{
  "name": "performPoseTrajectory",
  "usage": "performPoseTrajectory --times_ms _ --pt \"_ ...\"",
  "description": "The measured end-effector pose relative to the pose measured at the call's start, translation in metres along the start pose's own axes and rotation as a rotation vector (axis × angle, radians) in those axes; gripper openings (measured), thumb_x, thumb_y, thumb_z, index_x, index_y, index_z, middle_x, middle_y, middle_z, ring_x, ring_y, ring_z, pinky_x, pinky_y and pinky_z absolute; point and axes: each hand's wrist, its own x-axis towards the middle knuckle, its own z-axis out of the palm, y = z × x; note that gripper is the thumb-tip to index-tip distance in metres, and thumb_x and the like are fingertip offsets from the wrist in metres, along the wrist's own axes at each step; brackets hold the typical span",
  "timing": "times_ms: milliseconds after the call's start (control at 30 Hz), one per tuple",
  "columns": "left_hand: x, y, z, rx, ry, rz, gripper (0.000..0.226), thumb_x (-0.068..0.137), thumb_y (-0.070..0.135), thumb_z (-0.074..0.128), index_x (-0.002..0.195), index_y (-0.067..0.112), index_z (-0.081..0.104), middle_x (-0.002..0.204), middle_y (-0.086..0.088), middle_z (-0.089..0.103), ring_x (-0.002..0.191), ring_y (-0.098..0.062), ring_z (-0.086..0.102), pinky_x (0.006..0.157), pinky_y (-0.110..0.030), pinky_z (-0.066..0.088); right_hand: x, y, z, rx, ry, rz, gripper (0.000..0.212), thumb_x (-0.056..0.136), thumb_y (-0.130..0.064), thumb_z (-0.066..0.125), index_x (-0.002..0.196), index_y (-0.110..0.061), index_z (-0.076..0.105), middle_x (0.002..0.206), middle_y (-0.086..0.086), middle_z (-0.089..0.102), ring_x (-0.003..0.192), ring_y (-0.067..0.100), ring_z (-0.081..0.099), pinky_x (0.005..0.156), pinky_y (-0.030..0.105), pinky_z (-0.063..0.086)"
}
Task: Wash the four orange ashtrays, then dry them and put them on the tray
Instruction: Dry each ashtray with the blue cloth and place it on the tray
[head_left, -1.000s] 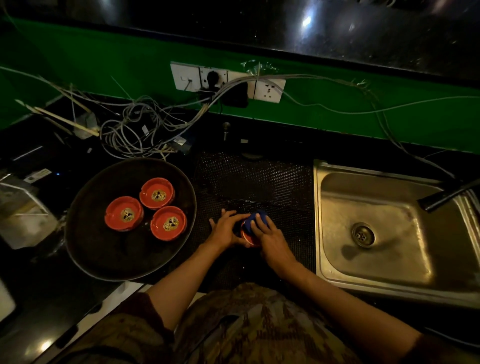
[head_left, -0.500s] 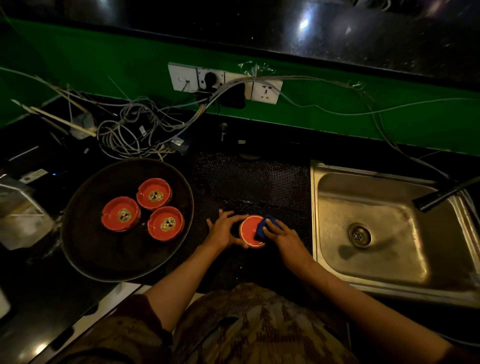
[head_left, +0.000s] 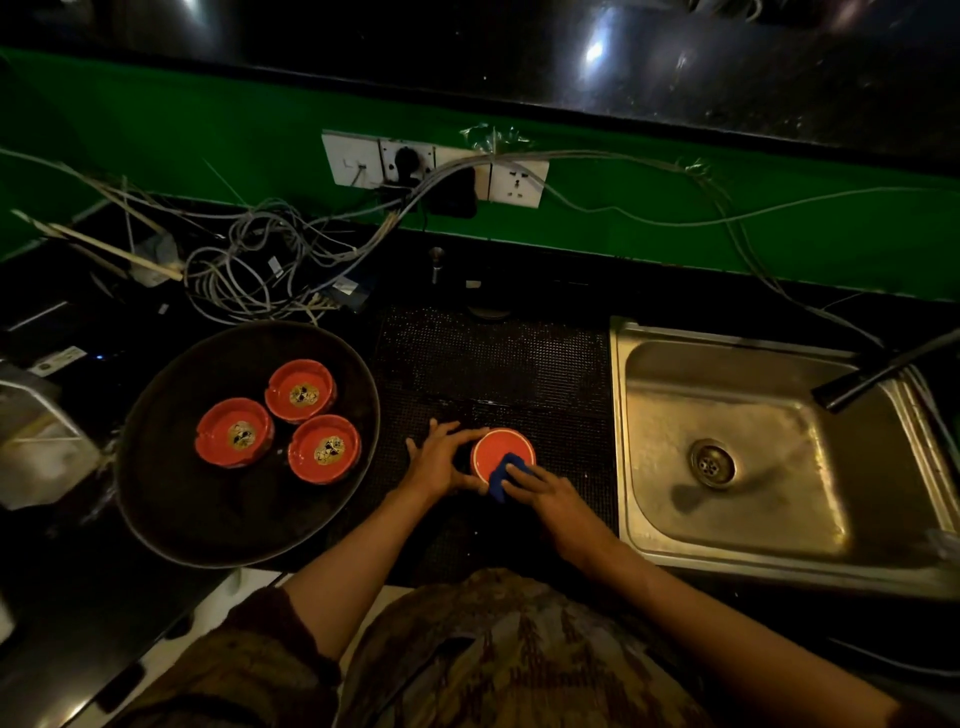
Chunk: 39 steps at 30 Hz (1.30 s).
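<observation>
Three orange ashtrays (head_left: 298, 421) sit in the round tray (head_left: 166, 509) on the tabletop, while a fourth ashtray (head_left: 497, 449), upside down, is gripped by the left hand (head_left: 439, 460) as the right hand (head_left: 545, 491) presses one blue cloth (head_left: 503, 475) onto it.

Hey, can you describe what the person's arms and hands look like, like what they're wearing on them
Both forearms are bare below dark, brownish patterned sleeves that are pushed up near the elbows. The left hand and the right hand are ungloved. No watch, ring or bracelet shows in this dim light.
</observation>
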Motion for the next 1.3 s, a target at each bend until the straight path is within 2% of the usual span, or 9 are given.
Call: performPoseTrajectory --times_ms 200,367,467,667,733,833,1000,1133,1300 --pt "-0.002 0.010 -0.006 0.044 -0.030 -0.008 0.100 0.055 0.040 0.090 0.141 0.042 0.040 0.153 -0.007 0.028 0.147 -0.036 0.005 0.109 -0.072 0.003 -0.015 0.042 0.002 0.074 0.096 0.262 0.085 0.072 0.001 0.066 0.148 -0.018 0.035 0.159 0.001 0.021 0.145 0.030 0.022 0.112 0.048 0.030" --pt "0.004 0.048 0.000 0.421 -0.130 0.069 0.118 0.059 0.044 0.087 0.150 0.016 0.018 0.154 -0.010 0.023 0.146 -0.033 0.012 0.115 -0.060 0.017 -0.008 0.059 0.012 0.186 0.138 0.394 0.088 0.065 0.010 0.062 0.146 -0.013 0.037 0.157 0.009 0.026 0.144 0.033 0.024 0.119 0.042 0.021" --pt "0.007 0.070 0.016 0.527 -0.110 0.139 0.126 0.056 0.049 0.087 0.151 0.012 0.014 0.151 -0.012 0.027 0.139 -0.032 0.025 0.112 -0.053 0.028 -0.009 0.057 0.023 0.221 0.158 0.394 0.085 0.070 0.005 0.062 0.148 -0.014 0.033 0.158 0.010 0.022 0.145 0.034 0.020 0.116 0.047 0.027" --pt "0.015 0.094 0.031 0.777 -0.046 0.078 0.086 0.076 0.034 0.074 0.145 0.011 0.027 0.141 -0.017 0.036 0.127 -0.035 0.036 0.104 -0.054 0.034 -0.010 0.054 0.024 0.212 0.172 0.432 0.070 0.084 -0.008 0.059 0.148 -0.019 0.034 0.159 0.005 0.022 0.146 0.030 0.020 0.111 0.048 0.034" --pt "0.020 0.098 0.028 0.763 -0.045 0.066 0.086 0.072 0.036 0.078 0.140 0.010 0.033 0.138 -0.017 0.041 0.125 -0.036 0.040 0.104 -0.054 0.033 -0.011 0.054 0.024 0.198 0.155 0.434 0.072 0.085 -0.010 0.059 0.150 -0.021 0.031 0.160 0.003 0.018 0.147 0.029 0.016 0.111 0.048 0.034" --pt "0.025 0.101 0.017 0.623 -0.014 0.092 0.109 0.055 0.050 0.086 0.140 0.009 0.031 0.137 -0.015 0.042 0.126 -0.034 0.043 0.108 -0.053 0.031 -0.012 0.050 0.024 0.135 0.146 0.442 0.069 0.090 -0.015 0.055 0.152 -0.023 0.025 0.162 0.001 0.012 0.148 0.029 0.010 0.108 0.050 0.035" --pt "0.011 0.084 0.008 0.185 0.141 0.184 0.109 0.051 0.054 0.084 0.136 0.008 0.033 0.134 -0.007 0.043 0.126 -0.025 0.042 0.114 -0.050 0.023 -0.008 0.050 0.031 0.100 0.235 0.440 0.045 0.096 -0.028 0.053 0.139 -0.017 0.049 0.152 0.009 0.038 0.136 0.038 0.038 0.097 0.048 0.046" --pt "-0.001 0.051 0.012 0.186 0.194 0.196 0.112 0.045 0.057 0.082 0.134 0.009 0.035 0.128 -0.006 0.047 0.119 -0.027 0.046 0.107 -0.035 0.031 -0.007 0.058 0.029 0.130 0.330 0.392 0.043 0.091 -0.019 0.062 0.133 -0.012 0.055 0.146 0.015 0.045 0.126 0.037 0.048 0.099 0.048 0.047" --pt "-0.012 0.027 0.013 0.172 0.108 0.121 0.129 0.051 0.052 0.086 0.149 0.010 0.013 0.151 -0.009 0.029 0.140 -0.027 0.028 0.120 -0.048 0.010 -0.011 0.063 0.031 0.189 0.296 0.347 0.063 0.083 -0.002 0.066 0.141 -0.015 0.046 0.153 0.009 0.035 0.134 0.033 0.039 0.110 0.042 0.038"
